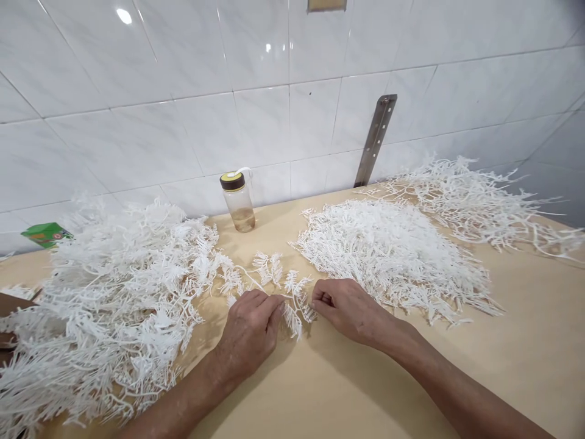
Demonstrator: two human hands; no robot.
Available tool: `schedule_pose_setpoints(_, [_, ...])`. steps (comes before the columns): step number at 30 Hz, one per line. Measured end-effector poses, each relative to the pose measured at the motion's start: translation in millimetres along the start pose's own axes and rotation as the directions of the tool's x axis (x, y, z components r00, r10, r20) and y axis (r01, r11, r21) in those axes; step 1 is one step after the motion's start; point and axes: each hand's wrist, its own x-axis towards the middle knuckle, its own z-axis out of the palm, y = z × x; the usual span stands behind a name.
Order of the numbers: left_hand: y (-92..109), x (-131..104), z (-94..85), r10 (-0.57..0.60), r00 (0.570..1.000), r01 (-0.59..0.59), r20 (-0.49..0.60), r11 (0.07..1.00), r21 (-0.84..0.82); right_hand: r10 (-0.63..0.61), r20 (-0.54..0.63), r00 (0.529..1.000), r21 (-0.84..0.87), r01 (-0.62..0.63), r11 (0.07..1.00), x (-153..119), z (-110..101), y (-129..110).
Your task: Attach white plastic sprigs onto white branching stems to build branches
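Note:
My left hand (253, 329) is closed on the stem of a white plastic branch (269, 271), low over the table. Feathery sprigs stick out from the branch on both sides of that hand. My right hand (345, 308) has its thumb and fingers pinched together at the branch's right end, beside a small sprig; what lies between the fingertips is too small to make out. To the left lies a big heap of white leafy branches (132, 292). On the right is a pile of loose white sprigs (393, 244).
A clear bottle (242, 210) with a dark lid and some brownish liquid stands near the wall. Bare white branches (479, 201) lie at the back right. A metal bracket (377, 140) leans on the tiled wall. At the far left is a green packet (46, 234).

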Motion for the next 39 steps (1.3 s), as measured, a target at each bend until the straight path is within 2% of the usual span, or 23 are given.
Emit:
schedule_pose_setpoints(3, [-0.9,5.3,-3.8,-0.128,0.989,0.130,0.073,0.991,-0.021,0.012,-0.048,0.999,0.011,-0.012,1.000,0.2,-1.8,-3.4])
schedule_pose_setpoints(6, [0.1,12.1,-5.4,-0.221,0.962,0.224,0.161,0.975,0.001,0.020,-0.158,0.987,0.041,-0.014,0.999,2.9,-3.4,-6.2])
schedule_pose_setpoints(9, [0.7,15.6,-3.1,-0.222,0.955,0.219,0.194,0.975,0.038,-0.081,-0.242,0.967,0.020,0.088,0.996,8.5,-0.3,-5.8])
schedule_pose_setpoints(12, [0.6,16.2,-1.2,-0.194,0.960,0.183,0.205,0.981,0.069,-0.161,-0.213,0.964,-0.058,0.152,0.987,15.7,7.3,-1.4])
schedule_pose_setpoints(15, [0.2,20.5,-5.4,-0.180,0.958,0.171,0.225,0.984,0.059,-0.105,-0.175,0.979,-0.115,0.086,0.990,21.7,14.0,2.8])
schedule_pose_setpoints(18, [0.1,32.8,-14.9,-0.192,0.952,0.193,0.240,0.981,0.020,-0.030,-0.199,0.980,-0.085,0.013,0.996,23.7,14.2,1.6])
schedule_pose_setpoints(22, [3.5,50.8,-24.2,-0.259,0.922,0.244,0.289,0.966,0.088,-0.024,-0.240,0.970,0.020,0.030,0.999,18.8,8.6,-4.6])
schedule_pose_setpoints(25, [13.7,50.5,-21.5,-0.268,0.943,0.244,0.198,0.960,0.140,-0.065,-0.233,0.970,0.063,0.082,0.995,12.7,6.8,-4.2])
schedule_pose_setpoints(28, [30.2,35.9,-12.6,-0.146,0.989,0.146,-0.009,0.981,0.128,-0.073,-0.227,0.971,0.072,0.091,0.993,8.5,7.9,1.0])
schedule_pose_setpoints(30, [38.9,24.8,-5.8,-0.080,0.996,0.084,-0.044,0.991,0.103,-0.071,-0.228,0.971,0.067,0.089,0.994,7.1,8.8,3.9])
schedule_pose_setpoints(31, [41.1,20.7,-2.6,-0.086,0.996,0.089,-0.039,0.991,0.097,-0.077,-0.230,0.970,0.069,0.095,0.993,6.6,9.2,4.3])
schedule_pose_setpoints(33, [40.2,17.3,2.9,-0.154,0.988,0.151,0.009,0.981,0.117,-0.104,-0.238,0.966,0.078,0.125,0.989,5.5,9.9,2.9])
schedule_pose_setpoints(36, [31.0,21.7,7.2,-0.287,0.949,0.269,0.130,0.953,0.139,-0.137,-0.241,0.961,0.101,0.165,0.981,2.1,12.0,-3.2])
schedule_pose_setpoints(39, [24.3,28.6,6.1,-0.346,0.918,0.334,0.196,0.938,0.092,-0.118,-0.207,0.971,0.106,0.142,0.984,-3.5,15.4,-9.9])
